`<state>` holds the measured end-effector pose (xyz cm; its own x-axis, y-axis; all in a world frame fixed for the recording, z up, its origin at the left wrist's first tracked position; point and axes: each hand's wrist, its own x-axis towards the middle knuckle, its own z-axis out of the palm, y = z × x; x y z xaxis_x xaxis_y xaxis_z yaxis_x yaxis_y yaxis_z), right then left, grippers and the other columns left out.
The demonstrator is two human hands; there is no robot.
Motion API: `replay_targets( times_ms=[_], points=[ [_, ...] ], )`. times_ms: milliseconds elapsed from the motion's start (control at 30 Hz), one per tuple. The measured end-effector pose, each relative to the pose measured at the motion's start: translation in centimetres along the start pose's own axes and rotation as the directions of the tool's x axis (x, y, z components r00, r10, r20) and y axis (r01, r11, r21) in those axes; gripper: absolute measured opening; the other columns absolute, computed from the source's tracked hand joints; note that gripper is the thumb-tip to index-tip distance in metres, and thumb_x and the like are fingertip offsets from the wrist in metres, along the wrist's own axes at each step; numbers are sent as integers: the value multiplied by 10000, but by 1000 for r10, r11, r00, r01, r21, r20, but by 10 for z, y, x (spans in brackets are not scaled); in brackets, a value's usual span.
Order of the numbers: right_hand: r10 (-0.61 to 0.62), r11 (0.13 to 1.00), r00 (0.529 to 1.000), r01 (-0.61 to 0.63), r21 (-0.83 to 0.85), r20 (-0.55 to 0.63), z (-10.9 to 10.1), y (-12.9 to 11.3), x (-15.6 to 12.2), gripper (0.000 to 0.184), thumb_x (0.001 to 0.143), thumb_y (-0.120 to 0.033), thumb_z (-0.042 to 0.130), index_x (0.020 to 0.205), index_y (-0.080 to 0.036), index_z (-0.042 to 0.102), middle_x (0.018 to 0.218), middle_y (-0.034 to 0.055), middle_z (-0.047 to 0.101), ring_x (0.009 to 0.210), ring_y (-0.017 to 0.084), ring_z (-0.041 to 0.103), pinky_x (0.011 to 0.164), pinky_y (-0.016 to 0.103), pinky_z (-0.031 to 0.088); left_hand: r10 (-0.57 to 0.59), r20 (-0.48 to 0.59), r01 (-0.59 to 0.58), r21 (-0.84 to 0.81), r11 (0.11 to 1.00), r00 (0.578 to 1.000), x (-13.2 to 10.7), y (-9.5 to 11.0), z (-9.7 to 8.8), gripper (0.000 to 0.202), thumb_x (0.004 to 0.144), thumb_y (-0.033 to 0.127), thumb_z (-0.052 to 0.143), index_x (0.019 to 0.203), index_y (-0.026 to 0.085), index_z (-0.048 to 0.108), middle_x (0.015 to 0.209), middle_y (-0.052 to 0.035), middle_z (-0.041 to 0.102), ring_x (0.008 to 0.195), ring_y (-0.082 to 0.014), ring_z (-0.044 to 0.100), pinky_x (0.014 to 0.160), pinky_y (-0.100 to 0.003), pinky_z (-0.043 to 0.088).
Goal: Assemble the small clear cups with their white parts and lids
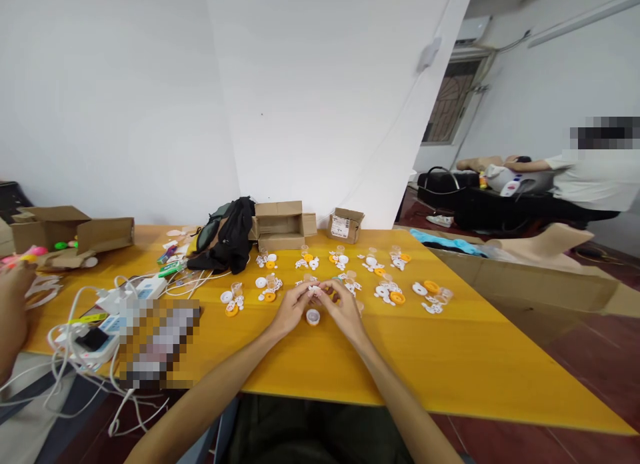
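Note:
My left hand [296, 302] and my right hand [342, 304] meet over the middle of the yellow table [320, 371]. Between their fingertips is a small white plastic part [314, 289], partly covered by the fingers. Just below the hands a small round cup [313, 317] stands on the table. Around and beyond them lie several little groups of parts: white discs [227, 296], orange rings [397, 297], clear cups [444, 295] and small white pieces with holes [384, 292].
Left are a power strip [113, 327], tangled white cables and a blurred-out flat object [160, 344]. A black bag [230, 237] and cardboard boxes [281, 232] line the back. Another person's arm [14, 317] reaches in at far left; a person [595, 174] sits at right.

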<state>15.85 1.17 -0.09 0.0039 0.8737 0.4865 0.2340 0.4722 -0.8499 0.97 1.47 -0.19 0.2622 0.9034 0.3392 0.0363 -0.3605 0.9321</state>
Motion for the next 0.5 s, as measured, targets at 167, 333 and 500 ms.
replay_targets(
  times_ms=[167, 333, 500],
  points=[
    [-6, 1000, 1000, 7, -15, 9, 0, 1, 0, 279, 811, -518, 594, 770, -249, 657, 767, 34, 668, 717, 216, 587, 607, 313, 424, -9, -1, 9, -22, 1000, 1000, 0, 0, 1, 459, 867, 539, 584, 1095, 167, 723, 1048, -105, 751, 829, -229, 689, 798, -360, 555],
    [1, 1000, 1000, -1, -21, 4, -1, 3, -1, 331, 803, -571, 599, 750, -249, 653, 753, 40, 669, 696, 218, 580, 601, 320, 427, -31, -15, 31, -31, 999, 999, -1, 1, 3, 460, 862, 543, 586, 1086, 168, 731, 1030, -101, 758, 850, -244, 691, 806, -371, 559],
    [0, 1000, 1000, 1, -30, 27, -4, 3, -2, 382, 783, -626, 616, 766, -248, 663, 769, 54, 687, 704, 233, 590, 616, 335, 447, 6, -33, -7, -29, 1000, 999, -4, 0, 6, 425, 887, 509, 560, 1073, 170, 737, 1088, -101, 751, 931, -259, 694, 861, -386, 559]
  ],
)
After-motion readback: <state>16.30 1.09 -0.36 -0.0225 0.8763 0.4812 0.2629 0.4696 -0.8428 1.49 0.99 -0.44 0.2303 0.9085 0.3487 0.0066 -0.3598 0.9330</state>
